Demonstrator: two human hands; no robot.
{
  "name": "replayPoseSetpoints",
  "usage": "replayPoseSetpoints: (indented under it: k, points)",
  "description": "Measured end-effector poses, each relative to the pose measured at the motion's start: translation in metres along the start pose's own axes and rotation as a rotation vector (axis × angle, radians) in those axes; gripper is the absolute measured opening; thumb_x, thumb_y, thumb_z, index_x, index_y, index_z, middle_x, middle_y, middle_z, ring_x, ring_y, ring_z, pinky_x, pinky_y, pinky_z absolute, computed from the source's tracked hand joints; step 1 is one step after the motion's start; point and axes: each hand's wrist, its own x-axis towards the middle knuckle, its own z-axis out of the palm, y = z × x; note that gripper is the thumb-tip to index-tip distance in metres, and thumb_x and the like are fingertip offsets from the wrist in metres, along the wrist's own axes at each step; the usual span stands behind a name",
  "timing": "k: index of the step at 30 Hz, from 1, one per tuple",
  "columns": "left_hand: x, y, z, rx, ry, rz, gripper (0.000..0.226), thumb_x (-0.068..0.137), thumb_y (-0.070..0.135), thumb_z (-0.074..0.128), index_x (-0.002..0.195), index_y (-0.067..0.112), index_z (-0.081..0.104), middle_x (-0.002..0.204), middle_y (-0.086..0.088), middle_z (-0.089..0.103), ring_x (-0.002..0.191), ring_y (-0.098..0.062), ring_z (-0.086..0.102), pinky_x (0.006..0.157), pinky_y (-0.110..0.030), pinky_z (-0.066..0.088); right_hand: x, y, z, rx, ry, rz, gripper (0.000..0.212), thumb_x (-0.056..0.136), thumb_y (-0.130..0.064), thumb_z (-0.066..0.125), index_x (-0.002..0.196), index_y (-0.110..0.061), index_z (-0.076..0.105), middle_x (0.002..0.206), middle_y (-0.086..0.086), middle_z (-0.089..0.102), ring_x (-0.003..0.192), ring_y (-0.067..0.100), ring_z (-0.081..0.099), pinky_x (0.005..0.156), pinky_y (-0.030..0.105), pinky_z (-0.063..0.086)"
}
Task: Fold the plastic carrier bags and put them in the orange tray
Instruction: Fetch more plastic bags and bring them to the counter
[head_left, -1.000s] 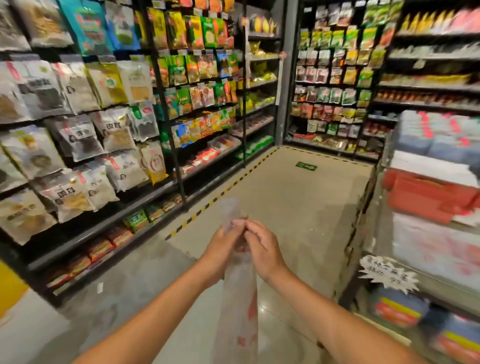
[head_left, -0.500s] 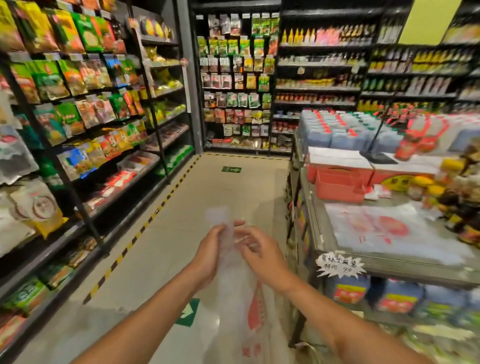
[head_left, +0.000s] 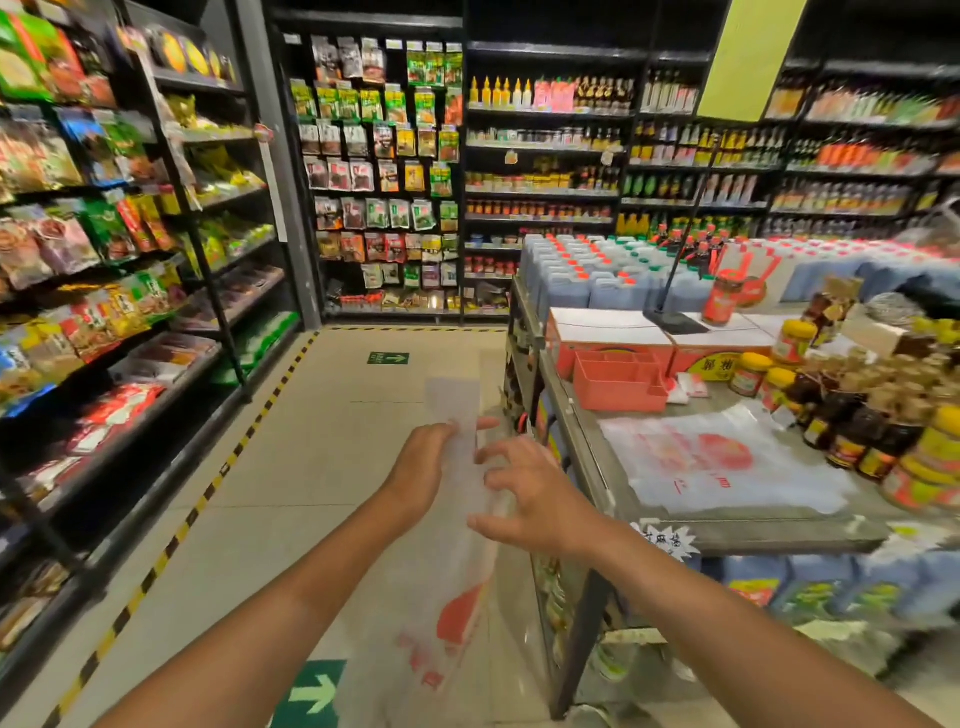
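Translucent white plastic carrier bag with red print (head_left: 452, 587), gathered into a long narrow strip and hanging in mid-air over the beige aisle floor (head_left: 322, 457), just left of the grey metal worktop (head_left: 582, 436). Upper part gripped by the left hand (head_left: 421, 467), fingers curled round it, top end standing free above the fist. Right hand (head_left: 535, 499) just beside, fingers spread and only slightly bent, tips laid against the bag's right edge. Second carrier bag of the same kind (head_left: 722, 462) lying flat on the worktop, well apart from the hands. Rectangular orange plastic tray (head_left: 618, 387) with inner compartments at the worktop's far left, beyond the flat bag; contents not discernible. Yellow-lidded jars (head_left: 748, 374) and dark sauce bottles (head_left: 852, 426) crowded along the right side. Racks of hanging snack packets (head_left: 93, 244) on the left of the aisle
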Motion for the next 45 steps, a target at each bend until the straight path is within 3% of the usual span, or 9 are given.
replayPoseSetpoints:
  k: [5,7,10,14,20,24,30,36,45]
  points:
    - [0.039,0.006,0.002,0.022,0.014,0.086,0.047,0.106,0.01,0.026,0.118,0.016,0.071,0.076,0.013,0.072,0.078,-0.004,0.066,0.075,-0.015,0.048,0.023,0.022,-0.018,0.058,-0.056,-0.03,0.03,0.09,-0.055,0.065,0.072,-0.035,0.05,0.068,-0.013,0.052,0.072,-0.002,0.056,0.12,0.038,0.03]
    - [0.058,0.006,0.006,0.032,0.017,0.083,0.049,0.108,0.008,0.023,0.123,0.01,0.07,0.077,0.013,0.072,0.076,-0.003,0.066,0.071,-0.014,0.048,0.029,0.033,-0.027,0.109,-0.09,-0.008,0.026,0.094,-0.056,0.062,0.079,-0.039,0.052,0.064,-0.006,0.053,0.062,0.008,0.056,0.086,0.035,0.052]
    - [0.089,0.007,0.017,0.047,0.009,0.068,0.048,0.11,0.013,0.024,0.126,0.01,0.069,0.091,0.006,0.072,0.082,-0.004,0.066,0.071,-0.012,0.049,0.037,0.056,-0.044,0.142,-0.054,0.019,0.029,0.1,-0.051,0.059,0.076,-0.048,0.042,0.059,-0.004,0.046,0.054,0.01,0.049,0.054,0.027,0.034]
    - [0.133,0.009,0.043,0.04,-0.108,0.057,0.052,0.112,0.037,0.022,0.131,0.018,0.066,0.115,0.001,0.074,0.097,-0.007,0.071,0.083,-0.017,0.054,0.047,0.098,-0.067,0.197,-0.016,0.101,0.016,0.101,-0.05,0.055,0.085,-0.054,0.054,0.067,-0.008,0.053,0.062,0.007,0.052,0.06,0.032,0.04]
    - [0.2,-0.004,0.095,0.064,-0.406,-0.151,0.058,0.09,0.068,0.042,0.123,0.027,0.064,0.113,0.006,0.075,0.1,-0.006,0.073,0.082,-0.02,0.057,0.05,0.188,-0.122,0.311,0.165,0.234,0.034,0.098,-0.047,0.06,0.088,-0.015,0.067,0.08,0.004,0.063,0.074,0.01,0.057,0.066,0.035,0.041]
    - [0.251,-0.033,0.121,0.285,-0.734,-0.258,0.048,0.094,0.04,0.073,0.133,0.015,0.063,0.125,-0.009,0.072,0.115,-0.028,0.07,0.102,-0.044,0.055,0.042,0.252,-0.165,0.354,0.284,0.364,0.016,0.099,-0.026,0.066,0.092,-0.013,0.072,0.078,0.0,0.065,0.071,-0.002,0.054,0.065,0.025,0.042]
    - [0.312,-0.072,0.174,0.401,-0.821,-0.22,0.009,0.084,0.008,0.074,0.093,0.006,0.076,0.088,0.005,0.072,0.084,-0.009,0.067,0.083,-0.027,0.055,0.011,0.341,-0.206,0.386,0.389,0.584,0.016,0.099,-0.027,0.066,0.084,-0.029,0.069,0.068,-0.028,0.064,0.066,-0.01,0.057,0.06,0.012,0.041]
    - [0.362,-0.083,0.222,0.55,-0.943,-0.216,0.011,0.089,0.012,0.064,0.08,0.019,0.065,0.073,0.017,0.06,0.07,-0.002,0.053,0.075,-0.024,0.043,-0.021,0.422,-0.222,0.367,0.447,0.751,0.018,0.099,-0.034,0.066,0.095,-0.018,0.073,0.091,0.003,0.072,0.088,0.022,0.068,0.077,0.04,0.054]
    - [0.459,-0.131,0.295,0.833,-0.924,0.019,0.051,0.089,0.038,0.079,0.133,0.045,0.055,0.115,0.018,0.07,0.099,-0.007,0.066,0.094,-0.03,0.054,-0.051,0.507,-0.228,0.448,0.348,0.945,0.013,0.103,-0.025,0.06,0.099,-0.014,0.065,0.085,0.007,0.06,0.074,0.017,0.058,0.066,0.034,0.046]
